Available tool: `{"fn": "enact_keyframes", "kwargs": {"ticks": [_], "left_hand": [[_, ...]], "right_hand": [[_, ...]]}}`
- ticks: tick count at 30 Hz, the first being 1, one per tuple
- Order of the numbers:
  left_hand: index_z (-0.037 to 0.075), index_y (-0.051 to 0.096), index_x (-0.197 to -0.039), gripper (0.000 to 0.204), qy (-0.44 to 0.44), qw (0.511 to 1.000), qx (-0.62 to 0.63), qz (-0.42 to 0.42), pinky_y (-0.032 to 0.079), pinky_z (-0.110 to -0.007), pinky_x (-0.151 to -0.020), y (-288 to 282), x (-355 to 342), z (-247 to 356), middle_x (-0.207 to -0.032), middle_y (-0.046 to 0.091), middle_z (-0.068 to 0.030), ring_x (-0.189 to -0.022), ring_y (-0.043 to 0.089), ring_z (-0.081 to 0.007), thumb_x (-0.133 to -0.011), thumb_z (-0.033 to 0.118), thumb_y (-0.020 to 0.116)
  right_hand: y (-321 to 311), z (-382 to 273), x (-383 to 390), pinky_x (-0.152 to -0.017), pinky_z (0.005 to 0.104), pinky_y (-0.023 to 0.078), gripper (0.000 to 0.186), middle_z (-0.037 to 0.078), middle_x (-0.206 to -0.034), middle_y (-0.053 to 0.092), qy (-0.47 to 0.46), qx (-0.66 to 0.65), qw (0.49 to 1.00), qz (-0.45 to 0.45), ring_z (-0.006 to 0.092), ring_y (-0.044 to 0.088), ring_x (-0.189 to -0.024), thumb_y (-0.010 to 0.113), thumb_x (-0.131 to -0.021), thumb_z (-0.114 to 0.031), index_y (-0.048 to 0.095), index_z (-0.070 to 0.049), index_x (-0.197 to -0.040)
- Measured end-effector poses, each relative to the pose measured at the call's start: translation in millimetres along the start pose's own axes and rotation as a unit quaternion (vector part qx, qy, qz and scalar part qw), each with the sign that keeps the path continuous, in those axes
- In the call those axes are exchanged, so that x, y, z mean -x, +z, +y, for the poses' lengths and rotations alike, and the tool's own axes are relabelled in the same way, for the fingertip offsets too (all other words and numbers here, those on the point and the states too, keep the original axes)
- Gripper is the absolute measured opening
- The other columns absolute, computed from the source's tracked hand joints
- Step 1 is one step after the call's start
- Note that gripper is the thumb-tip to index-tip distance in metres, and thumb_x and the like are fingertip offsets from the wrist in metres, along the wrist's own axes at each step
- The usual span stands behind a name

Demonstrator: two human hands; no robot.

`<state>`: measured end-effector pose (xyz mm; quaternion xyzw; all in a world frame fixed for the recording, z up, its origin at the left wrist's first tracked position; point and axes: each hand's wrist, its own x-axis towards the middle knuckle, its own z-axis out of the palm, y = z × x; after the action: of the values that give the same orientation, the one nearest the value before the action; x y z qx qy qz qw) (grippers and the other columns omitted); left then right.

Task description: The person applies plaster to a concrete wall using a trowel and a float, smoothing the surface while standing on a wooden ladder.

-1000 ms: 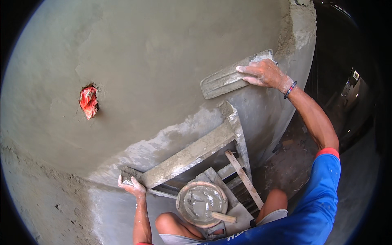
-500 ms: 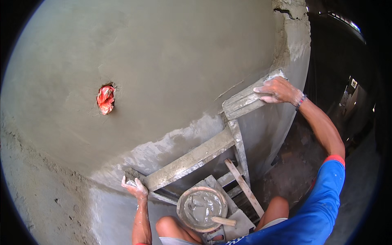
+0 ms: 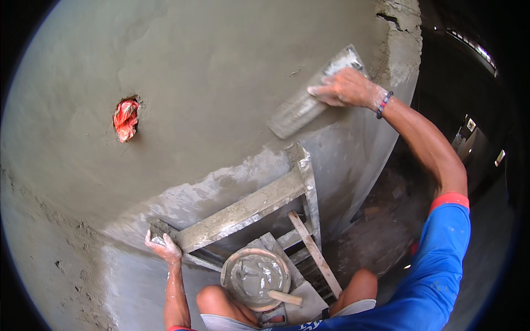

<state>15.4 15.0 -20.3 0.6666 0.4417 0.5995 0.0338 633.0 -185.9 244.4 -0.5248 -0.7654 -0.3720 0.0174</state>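
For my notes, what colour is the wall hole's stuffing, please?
The stuffing is red and whitish, clearest in the head view.

Wall point(image 3: 221, 71) ahead. Float point(image 3: 302, 113) lies against wall in right hand point(image 3: 348, 88), above the right end of the trestle point(image 3: 243, 209). Wad point(image 3: 126, 121) sits recessed in wall, well left of float. Trestle stands before wall; left hand point(image 3: 165, 248) at its left end. Bucket point(image 3: 225, 270) nearer the body, between left knee point(image 3: 215, 302) and right knee point(image 3: 360, 284); tool handle point(image 3: 285, 298) across its near-right rim. Wooden strip point(image 3: 316, 255) right of bucket.
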Motion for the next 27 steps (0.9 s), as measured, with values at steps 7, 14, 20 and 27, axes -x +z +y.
{"fn": "enact_keyframes", "kwargs": {"ticks": [7, 14, 20, 27], "left_hand": [[-0.008, 0.036, -0.137, 0.061, -0.001, 0.999, -0.036, -0.002, 0.029, -0.048, -0.111, 2, -1, -2, -0.131, 0.044, -0.0254, -0.125, 0.043, -0.0390, -0.082, 0.006, 0.060], [-0.008, 0.036, -0.138, 0.063, 0.003, 0.999, -0.038, -0.004, 0.030, -0.048, -0.110, 1, -2, -3, -0.129, 0.045, -0.0263, -0.123, 0.044, -0.0397, -0.081, 0.006, 0.061], [-0.007, 0.036, -0.137, 0.062, -0.003, 1.000, 0.000, -0.010, 0.034, -0.046, -0.107, 2, -3, 2, -0.127, 0.046, -0.0247, -0.118, 0.047, -0.0372, -0.081, 0.005, 0.060], [-0.006, 0.034, -0.138, 0.062, -0.030, 0.999, 0.030, -0.011, 0.029, -0.045, -0.113, 6, 2, 2, -0.132, 0.041, -0.0215, -0.126, 0.042, -0.0345, -0.081, -0.002, 0.057]], "right_hand": [[31, -2, 51, -0.057, 0.0440, 0.050, 0.034, 0.007, -0.079, 0.062, 0.038, -0.021, 0.998, -0.042, 0.0302, 0.065, -0.067, 0.068, -0.088, -0.025, 0.064, -0.023, -0.122], [28, 5, 50, -0.060, 0.0438, 0.051, 0.031, 0.007, -0.080, 0.062, 0.025, -0.007, 0.998, -0.058, 0.0305, 0.065, -0.070, 0.066, -0.090, -0.027, 0.063, -0.023, -0.121], [7, 9, 96, -0.056, 0.0431, 0.050, 0.034, 0.007, -0.076, 0.061, 0.027, -0.015, 0.988, -0.154, 0.0298, 0.064, -0.068, 0.069, -0.087, -0.027, 0.065, -0.024, -0.120], [-46, 24, 1, -0.063, 0.0426, 0.050, 0.042, 0.010, -0.079, 0.062, 0.084, -0.020, 0.988, 0.126, 0.0319, 0.062, -0.071, 0.069, -0.090, -0.029, 0.063, -0.024, -0.130]]}}
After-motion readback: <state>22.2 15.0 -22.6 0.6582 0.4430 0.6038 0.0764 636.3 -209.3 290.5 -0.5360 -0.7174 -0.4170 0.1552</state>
